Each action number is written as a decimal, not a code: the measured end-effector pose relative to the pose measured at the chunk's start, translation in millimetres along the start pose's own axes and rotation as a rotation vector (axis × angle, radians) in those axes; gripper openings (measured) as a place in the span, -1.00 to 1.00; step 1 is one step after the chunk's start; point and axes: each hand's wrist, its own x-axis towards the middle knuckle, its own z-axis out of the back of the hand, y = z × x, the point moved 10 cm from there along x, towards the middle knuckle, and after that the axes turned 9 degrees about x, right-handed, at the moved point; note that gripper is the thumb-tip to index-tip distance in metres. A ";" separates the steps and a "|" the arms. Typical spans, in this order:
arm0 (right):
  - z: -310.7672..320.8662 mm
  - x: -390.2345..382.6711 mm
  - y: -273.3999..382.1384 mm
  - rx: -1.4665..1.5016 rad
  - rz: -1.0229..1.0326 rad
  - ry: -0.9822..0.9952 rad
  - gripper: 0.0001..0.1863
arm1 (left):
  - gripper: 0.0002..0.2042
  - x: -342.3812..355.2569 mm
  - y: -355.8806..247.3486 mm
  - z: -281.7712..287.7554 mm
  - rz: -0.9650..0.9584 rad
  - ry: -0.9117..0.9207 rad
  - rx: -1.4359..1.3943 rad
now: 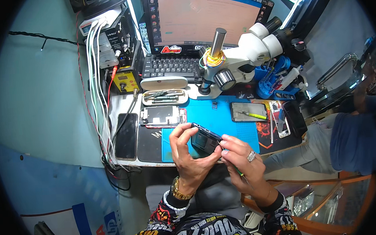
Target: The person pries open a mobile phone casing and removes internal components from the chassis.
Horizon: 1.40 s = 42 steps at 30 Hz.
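My left hand [189, 163]: fingers arched, thumb opposite, holding a tilted phone [203, 142] | my right hand [246, 162]: fingers curled at its edge, pinching a slim green tool [240, 173]

The bare left hand [187, 150] grips a slim, dark-blue rectangular phone [203, 143], tilted; the bare, ringed right hand [242, 159], at its right end, holds a thin green tool [240, 173]. Beyond the grip stands a white-and-black microscope [258, 43].
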 end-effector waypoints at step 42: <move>17.8 17.1 -23.9 -0.043 -0.278 0.093 -0.73 | -0.47 18.7 -35.1 -28.9 -0.174 0.258 0.327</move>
